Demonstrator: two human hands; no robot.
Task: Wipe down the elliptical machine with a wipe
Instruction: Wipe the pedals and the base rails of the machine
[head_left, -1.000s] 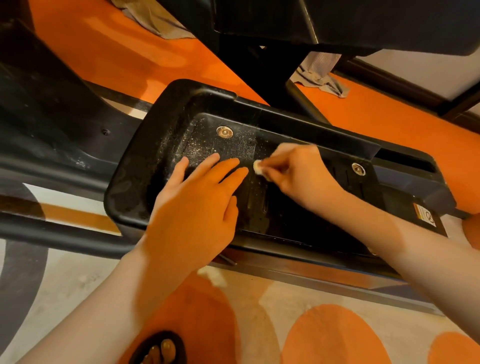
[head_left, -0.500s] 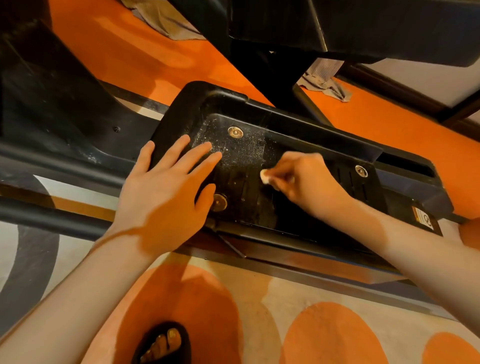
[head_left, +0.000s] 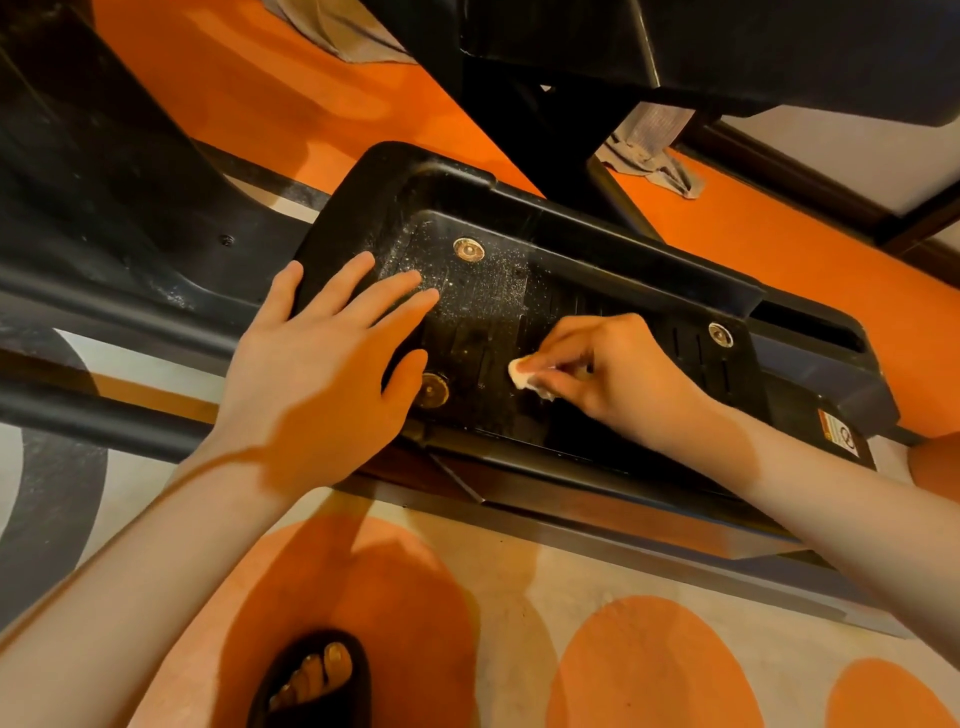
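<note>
my right hand (head_left: 618, 376) pinches the wipe (head_left: 524, 375) mid-pedal (head_left: 519, 312); my left hand (head_left: 332, 364) lies flat, fingers spread, bracing its end. dust remains toward the far bolt (head_left: 468, 250), so i judge it partly done.

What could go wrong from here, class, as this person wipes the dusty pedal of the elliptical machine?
1. The wipe is a tiny wad pinched by the right hand; it may just smear the dust still speckling the pedal near the upper bolt.
2. The left hand rests flat on that dusty end and may pick up or spread grime.
3. If the pedal shifts, the bracing hand could slip.
</note>
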